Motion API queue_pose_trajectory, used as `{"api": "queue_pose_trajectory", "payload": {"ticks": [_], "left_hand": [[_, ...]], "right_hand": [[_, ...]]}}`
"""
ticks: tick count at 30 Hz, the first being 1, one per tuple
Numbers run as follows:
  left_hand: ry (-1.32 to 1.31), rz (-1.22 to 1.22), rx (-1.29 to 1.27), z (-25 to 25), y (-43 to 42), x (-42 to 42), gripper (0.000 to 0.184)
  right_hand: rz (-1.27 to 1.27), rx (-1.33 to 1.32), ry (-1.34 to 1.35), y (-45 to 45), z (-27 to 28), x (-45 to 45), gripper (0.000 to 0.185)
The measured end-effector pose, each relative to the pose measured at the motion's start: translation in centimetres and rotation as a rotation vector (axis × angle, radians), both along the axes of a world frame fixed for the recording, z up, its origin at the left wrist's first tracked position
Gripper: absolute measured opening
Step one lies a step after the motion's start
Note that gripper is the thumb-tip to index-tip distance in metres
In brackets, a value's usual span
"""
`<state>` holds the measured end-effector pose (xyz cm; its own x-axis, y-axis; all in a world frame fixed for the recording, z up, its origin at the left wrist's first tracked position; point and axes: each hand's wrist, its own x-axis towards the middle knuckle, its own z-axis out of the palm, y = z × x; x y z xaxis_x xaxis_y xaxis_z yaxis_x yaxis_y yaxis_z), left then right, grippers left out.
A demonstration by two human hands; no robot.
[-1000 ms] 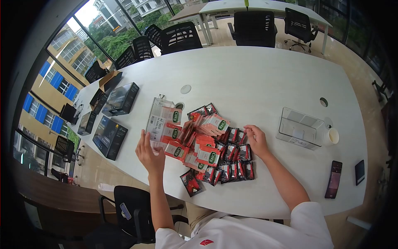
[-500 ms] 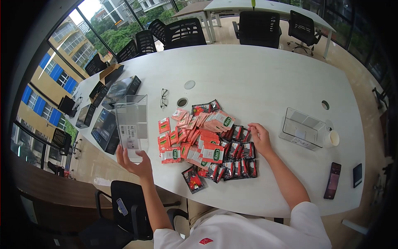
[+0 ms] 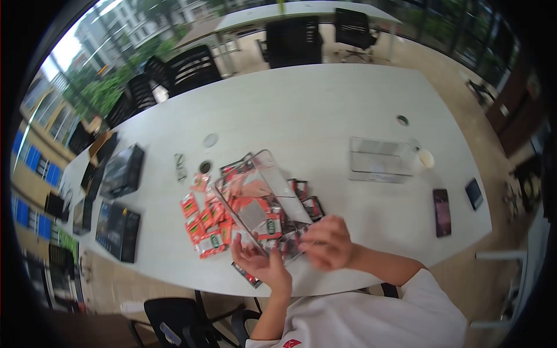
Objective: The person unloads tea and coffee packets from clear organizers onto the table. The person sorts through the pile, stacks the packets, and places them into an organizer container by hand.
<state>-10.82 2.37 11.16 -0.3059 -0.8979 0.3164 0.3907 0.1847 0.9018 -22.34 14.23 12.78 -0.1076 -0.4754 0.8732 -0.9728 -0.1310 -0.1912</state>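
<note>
My left hand (image 3: 264, 268), palm up, holds the near edge of a clear plastic box (image 3: 284, 188). The box is tilted over the pile of sachets, with a pale label showing on it. Beside the box's near right corner is my right hand (image 3: 329, 243), fingers curled and blurred. Whether it grips the box, I cannot tell. Red and white Cozy sachets (image 3: 212, 242) show left of the box and through its clear walls. Black and red sachets (image 3: 314, 207) lie at its right, and another black and red sachet (image 3: 248, 276) is partly hidden below my left hand.
A second clear box (image 3: 380, 159) stands at the right beside a paper cup (image 3: 426, 159). Two phones (image 3: 442, 213) (image 3: 474, 194) lie near the right edge. Glasses (image 3: 180, 167) and dark boxes (image 3: 119, 231) are on the left. Chairs (image 3: 180, 313) stand around the white table (image 3: 278, 104).
My left hand has carried the clear box from the left side to above the sachets. My right hand has come in toward the box. The head view has shifted right.
</note>
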Motion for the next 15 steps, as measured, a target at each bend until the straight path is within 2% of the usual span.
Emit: {"api": "queue_pose_trajectory", "payload": {"ticks": [1, 3, 6, 9, 12, 15], "left_hand": [[-0.048, -0.013, -0.193, -1.5, 1.3, -0.7, 0.084], [-0.127, 0.083, -0.552, -3.2, 3.5, -2.1, 0.074], [0.001, -0.039, -0.624, -5.3, 7.2, -3.0, 0.075], [-0.015, -0.183, -0.722, -6.0, 9.4, -2.4, 0.079], [0.006, -0.270, -0.760, -7.2, 10.2, -2.2, 0.086], [-0.069, -0.678, -0.715, -7.6, 9.0, -0.7, 0.080]], "right_hand": [[-0.076, 0.028, 0.042, 0.8, 2.0, 1.7, 0.039], [-0.213, 0.012, -0.257, 1.5, 3.8, 3.5, 0.043], [-0.226, -0.115, -0.833, 2.4, 4.5, 4.0, 0.049], [-0.415, 0.149, -0.611, 5.0, 4.1, 4.1, 0.051], [-0.417, 0.263, -0.503, 6.3, 3.8, 4.0, 0.041], [-0.471, 0.407, -0.494, 8.0, 3.4, 3.2, 0.030]]}}
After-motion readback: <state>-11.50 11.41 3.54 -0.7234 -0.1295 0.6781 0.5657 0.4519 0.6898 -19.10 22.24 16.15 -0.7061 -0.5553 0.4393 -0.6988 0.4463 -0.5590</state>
